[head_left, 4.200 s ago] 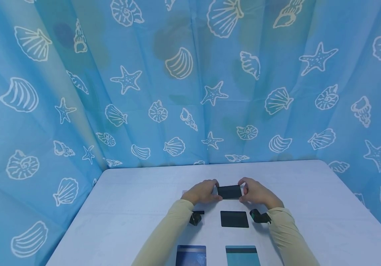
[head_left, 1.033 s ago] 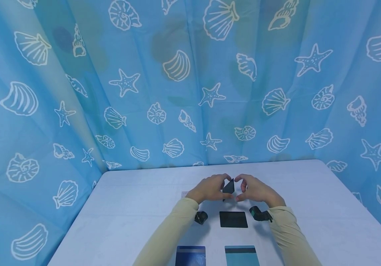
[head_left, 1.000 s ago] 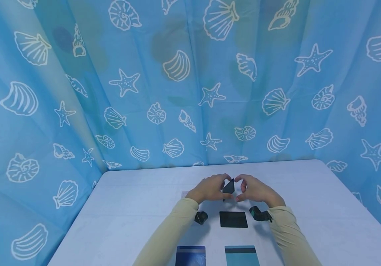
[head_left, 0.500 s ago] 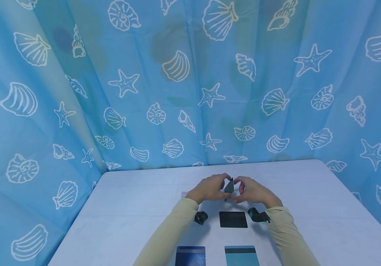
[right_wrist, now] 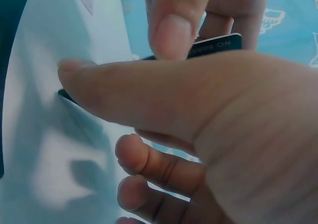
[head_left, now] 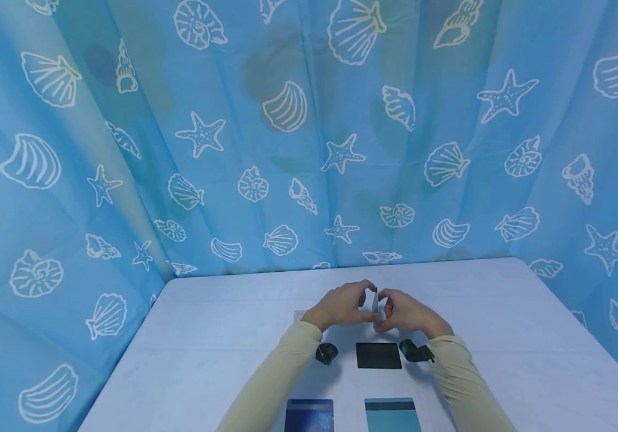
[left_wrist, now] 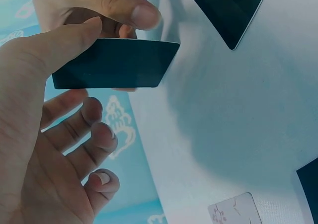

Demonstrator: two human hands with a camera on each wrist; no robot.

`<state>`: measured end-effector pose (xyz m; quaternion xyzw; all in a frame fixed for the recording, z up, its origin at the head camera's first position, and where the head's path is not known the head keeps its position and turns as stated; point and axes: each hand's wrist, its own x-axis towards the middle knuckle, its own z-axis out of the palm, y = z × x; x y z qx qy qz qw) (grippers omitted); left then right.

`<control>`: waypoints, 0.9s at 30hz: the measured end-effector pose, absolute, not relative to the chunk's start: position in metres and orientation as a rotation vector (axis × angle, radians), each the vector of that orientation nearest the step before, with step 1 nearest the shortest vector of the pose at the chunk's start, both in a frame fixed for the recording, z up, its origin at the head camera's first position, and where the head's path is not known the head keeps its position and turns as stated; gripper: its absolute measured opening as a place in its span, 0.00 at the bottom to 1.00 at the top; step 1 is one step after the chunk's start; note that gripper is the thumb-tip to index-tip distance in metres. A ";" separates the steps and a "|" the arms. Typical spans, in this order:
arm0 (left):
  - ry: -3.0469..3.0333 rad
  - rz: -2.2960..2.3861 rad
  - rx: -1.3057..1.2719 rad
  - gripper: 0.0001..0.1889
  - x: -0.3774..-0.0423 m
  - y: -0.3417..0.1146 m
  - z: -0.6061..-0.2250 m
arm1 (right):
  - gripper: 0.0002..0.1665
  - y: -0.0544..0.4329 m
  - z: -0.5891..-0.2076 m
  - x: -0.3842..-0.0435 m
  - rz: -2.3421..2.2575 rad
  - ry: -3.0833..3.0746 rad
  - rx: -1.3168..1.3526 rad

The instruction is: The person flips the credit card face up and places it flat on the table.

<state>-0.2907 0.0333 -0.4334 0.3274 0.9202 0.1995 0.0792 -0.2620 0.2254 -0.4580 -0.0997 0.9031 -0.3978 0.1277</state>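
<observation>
A thin dark card [head_left: 376, 306] stands on edge between my two hands, seen nearly edge-on in the head view. My left hand [head_left: 343, 306] pinches it from the left, and in the left wrist view the thumb lies on its dark face [left_wrist: 117, 65]. From the other side my right hand [head_left: 408, 313] pinches the same card between thumb and fingers. In the right wrist view the right thumb covers most of the card, leaving a printed strip [right_wrist: 218, 44] and a corner showing. The remaining fingers of the left hand are loosely bent below the card.
Nearer on the white table [head_left: 206, 354] lies a black card [head_left: 378, 356], then a blue card [head_left: 309, 416] and a teal card [head_left: 393, 416] with a dark stripe. A pale printed card [left_wrist: 236, 211] lies partly behind my left hand. Black wrist cameras [head_left: 326, 353] hang below the wrists.
The card, earlier held broadside between both hands, has turned edge-on. A second ago the right hand was apart from it; since then it has moved left and pinched the card.
</observation>
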 end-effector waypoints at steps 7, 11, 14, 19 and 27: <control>2.756 0.609 0.980 0.33 -0.291 0.032 -0.435 | 0.46 0.224 -0.462 -0.262 -1.143 2.637 -0.281; 2.758 0.616 0.978 0.33 -0.292 0.031 -0.436 | 0.45 0.223 -0.464 -0.263 -1.141 2.627 -0.274; 2.756 0.627 0.981 0.33 -0.292 0.030 -0.436 | 0.44 0.221 -0.466 -0.264 -1.137 2.627 -0.256; 2.751 0.644 0.974 0.33 -0.290 0.029 -0.436 | 0.43 0.220 -0.471 -0.265 -1.125 2.635 -0.239; 2.752 0.659 0.957 0.33 -0.291 0.028 -0.437 | 0.38 0.221 -0.473 -0.267 -1.108 2.667 -0.290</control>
